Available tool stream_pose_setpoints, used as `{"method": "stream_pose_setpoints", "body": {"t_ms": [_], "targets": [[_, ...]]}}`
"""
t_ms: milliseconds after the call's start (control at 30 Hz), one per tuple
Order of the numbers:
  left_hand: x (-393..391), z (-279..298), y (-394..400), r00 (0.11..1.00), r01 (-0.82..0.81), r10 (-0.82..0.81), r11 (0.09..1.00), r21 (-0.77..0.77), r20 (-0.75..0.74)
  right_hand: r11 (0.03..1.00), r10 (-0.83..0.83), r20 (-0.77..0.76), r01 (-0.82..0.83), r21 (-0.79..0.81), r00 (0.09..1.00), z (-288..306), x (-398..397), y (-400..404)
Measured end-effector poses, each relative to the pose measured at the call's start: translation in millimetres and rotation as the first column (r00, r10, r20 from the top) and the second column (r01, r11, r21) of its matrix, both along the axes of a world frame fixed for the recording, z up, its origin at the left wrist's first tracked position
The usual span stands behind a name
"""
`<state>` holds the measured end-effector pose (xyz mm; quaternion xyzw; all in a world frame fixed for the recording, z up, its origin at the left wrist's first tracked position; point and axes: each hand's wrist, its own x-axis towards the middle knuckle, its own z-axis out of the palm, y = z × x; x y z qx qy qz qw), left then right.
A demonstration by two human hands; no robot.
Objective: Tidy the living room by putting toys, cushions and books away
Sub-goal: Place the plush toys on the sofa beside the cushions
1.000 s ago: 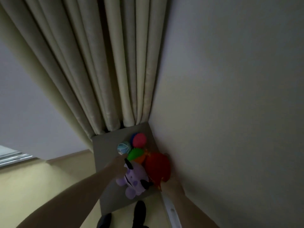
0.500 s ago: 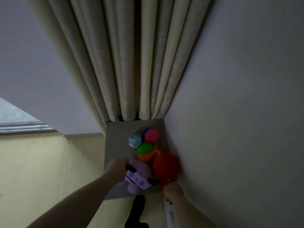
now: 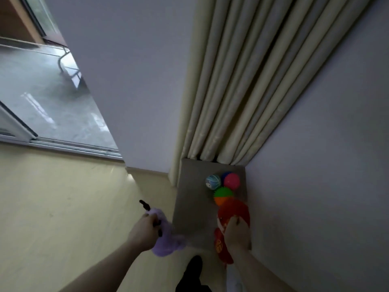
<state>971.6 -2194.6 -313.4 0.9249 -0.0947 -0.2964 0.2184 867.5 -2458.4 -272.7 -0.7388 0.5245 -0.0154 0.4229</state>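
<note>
**Two soft toys in hand at the corner mat**

The purple plush toy (image 3: 166,239) is bunched in the person's left hand (image 3: 145,232), whose fingers curl tightly around its middle; it hangs over the pale floor (image 3: 63,207) just left of the grey mat (image 3: 191,207), a dark ear or horn poking out on the far side. It looks light and limp, so a squeeze round the body, as here, should hold it well; a limb or ear alone would likely let it swing.

The red plush toy (image 3: 233,209) lies along the mat's right edge, against the wall (image 3: 315,186). The right hand (image 3: 237,232) lies over its near half with fingers curled into the fabric, gripping it. It seems bulkier than the purple one but equally soft, and a grasp round its thick middle looks safest.

Farther along the mat sit three balls close together: a green-and-orange spiky ball (image 3: 223,196) touching the red toy's far end, a pink spiky ball (image 3: 231,180) and a blue patterned ball (image 3: 213,181) beyond it. These would probably roll if nudged and are best cupped from above.

Cream curtains (image 3: 242,91) hang down to the mat's far end. To the far left a sliding glass door (image 3: 52,98) shows a balcony.
</note>
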Motion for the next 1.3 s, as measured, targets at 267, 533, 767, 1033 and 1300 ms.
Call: {"method": "stream_pose_setpoints", "body": {"t_ms": [267, 533, 767, 1033, 1300], "targets": [[-45.5, 62.5, 172.3, 0.923, -0.369, 0.382, 0.909, -0.195, 0.033, 0.939, 0.339, 0.035, -0.336, -0.069, 0.94, 47.9, 7.8, 162.3], [-76.9, 94.2, 346.1, 0.781, -0.588, 0.616, 0.781, -0.21, 0.103, 0.771, 0.631, 0.015, -0.63, 0.093, 0.775, 83.8, 54.7, 325.2], [-87.5, 114.5, 496.5, 0.649, -0.716, 0.731, 0.681, -0.154, 0.212, 0.467, 0.882, -0.018, -0.867, 0.171, 0.472, 108.4, 105.8, 486.1], [-76.4, 110.8, 670.9, 0.524, -0.827, 0.807, 0.558, -0.063, 0.272, 0.233, 0.972, -0.009, -0.95, 0.207, 0.237, 96.2, 179.0, 667.7], [-60.7, 133.0, 835.8, 0.317, -0.934, 0.899, 0.352, -0.067, 0.3, -0.013, 1.0, 0.026, -0.976, 0.217, -0.007, 106.4, 249.1, 874.0]]}}
